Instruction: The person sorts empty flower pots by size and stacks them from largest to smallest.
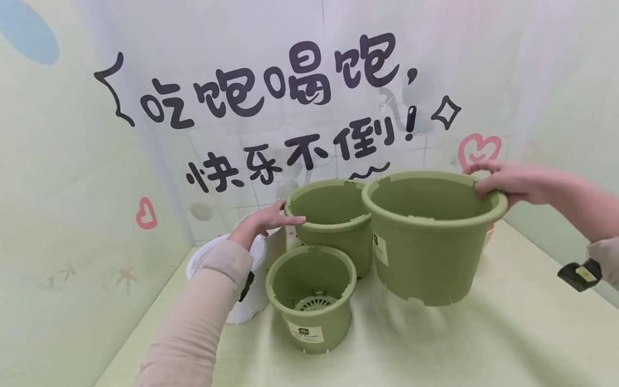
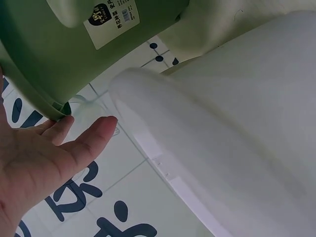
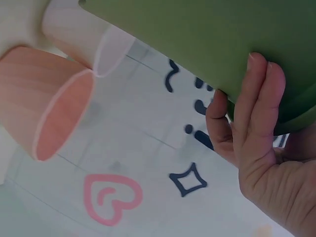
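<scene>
In the head view, my right hand [image 1: 519, 183] grips the rim of a large green plastic pot [image 1: 425, 252], holding it raised above the table at the right. The right wrist view shows fingers [image 3: 259, 94] spread along that pot's outer wall, with the thumb hidden. My left hand [image 1: 263, 217] holds the left rim of another green pot [image 1: 333, 236], which stands behind. Its thumb lies over the rim, and in the left wrist view fingers [image 2: 61, 129] reach under the rim's edge. A smaller green pot [image 1: 309, 322] with a slotted bottom and a label stands in front.
A white pot [image 1: 256, 306] stands left, partly hidden by my left sleeve, with a beige pot [image 1: 277, 247] behind it. A pinkish-orange pot [image 3: 49, 94] and a pale pot [image 3: 74, 34] are behind the raised pot. Printed curtains [image 1: 232, 48] enclose the pale table [image 1: 546, 322].
</scene>
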Motion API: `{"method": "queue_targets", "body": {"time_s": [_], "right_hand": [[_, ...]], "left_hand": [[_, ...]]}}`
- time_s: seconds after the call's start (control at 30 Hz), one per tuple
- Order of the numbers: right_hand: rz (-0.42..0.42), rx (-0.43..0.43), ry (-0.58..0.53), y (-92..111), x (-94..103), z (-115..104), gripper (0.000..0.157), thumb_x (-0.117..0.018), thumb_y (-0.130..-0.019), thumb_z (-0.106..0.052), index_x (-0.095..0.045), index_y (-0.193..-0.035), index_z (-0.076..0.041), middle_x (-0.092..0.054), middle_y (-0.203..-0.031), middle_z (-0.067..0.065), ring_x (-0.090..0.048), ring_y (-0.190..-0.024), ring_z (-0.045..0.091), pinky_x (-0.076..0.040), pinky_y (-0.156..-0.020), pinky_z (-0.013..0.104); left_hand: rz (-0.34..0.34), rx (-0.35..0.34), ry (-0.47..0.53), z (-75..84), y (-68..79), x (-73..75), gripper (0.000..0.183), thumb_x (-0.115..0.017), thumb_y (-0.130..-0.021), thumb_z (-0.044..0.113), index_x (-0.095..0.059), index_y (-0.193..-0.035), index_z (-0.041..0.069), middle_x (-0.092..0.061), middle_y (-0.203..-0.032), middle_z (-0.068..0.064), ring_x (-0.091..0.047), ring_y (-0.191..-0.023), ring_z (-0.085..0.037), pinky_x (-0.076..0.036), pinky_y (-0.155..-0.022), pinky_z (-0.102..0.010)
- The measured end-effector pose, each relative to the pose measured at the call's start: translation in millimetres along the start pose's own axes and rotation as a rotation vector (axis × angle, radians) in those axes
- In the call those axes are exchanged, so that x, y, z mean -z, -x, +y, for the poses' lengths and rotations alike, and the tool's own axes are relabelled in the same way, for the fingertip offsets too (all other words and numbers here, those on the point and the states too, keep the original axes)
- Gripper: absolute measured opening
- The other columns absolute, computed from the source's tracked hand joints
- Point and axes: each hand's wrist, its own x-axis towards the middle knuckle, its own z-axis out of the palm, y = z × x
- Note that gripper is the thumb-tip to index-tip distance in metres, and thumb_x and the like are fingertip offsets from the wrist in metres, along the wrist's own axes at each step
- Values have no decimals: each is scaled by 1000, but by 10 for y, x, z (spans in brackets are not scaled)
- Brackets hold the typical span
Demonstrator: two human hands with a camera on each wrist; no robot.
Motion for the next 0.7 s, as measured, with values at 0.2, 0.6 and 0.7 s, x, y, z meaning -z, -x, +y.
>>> {"method": "queue_targets", "body": {"time_s": [0.2, 0.6, 0.7], "right_hand": [[-19, 42, -40, 6, 228, -259, 48, -42, -76, -4, -20, -118, -3, -51, -86, 11, -59, -62, 23, -46, -64, 45], [39, 25, -45, -211, 244, -899, 51, -36, -79, -2, -16, -125, 3, -54, -81, 10, -60, -65, 31, -47, -64, 41], [68, 31, -84, -290, 188, -1019, 50, -36, -80, -3, -17, -125, 4, -53, -81, 9, -61, -66, 30, -47, -67, 39]], "left_hand": [[-3, 18, -17, 38, 16, -10, 101, -56, -65, 57, 6, -134, 16, 0, -139, -12, -20, -121, -32, -35, -83, -49], [12, 16, -1, 17, 3, -13, 100, -57, -66, 56, 5, -134, 15, -4, -139, -12, -20, -121, -32, -35, -84, -48], [9, 23, 0, 16, 3, -14, 102, -57, -64, 57, 5, -134, 16, -4, -139, -12, -20, -121, -31, -35, -83, -47]]}}
